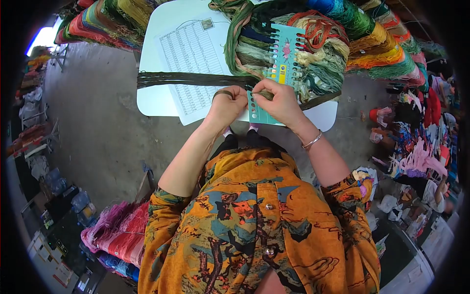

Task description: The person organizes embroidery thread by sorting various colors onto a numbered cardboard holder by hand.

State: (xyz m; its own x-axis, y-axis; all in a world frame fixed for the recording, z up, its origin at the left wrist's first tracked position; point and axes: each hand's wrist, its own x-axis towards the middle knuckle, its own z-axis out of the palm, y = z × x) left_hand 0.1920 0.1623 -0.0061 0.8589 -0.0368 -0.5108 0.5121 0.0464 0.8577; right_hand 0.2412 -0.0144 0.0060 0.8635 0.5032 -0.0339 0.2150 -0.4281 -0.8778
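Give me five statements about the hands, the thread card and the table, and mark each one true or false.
1. Both hands meet at the lower end of the teal thread card. True.
2. A long dark green bundle of thread lies across the printed sheet. True.
3. The table is black. False: it is white.
4. The right hand has a bracelet at its wrist. True.
5. The left hand rests flat on the floor. False: it is over the table edge, pinching dark thread beside the card.
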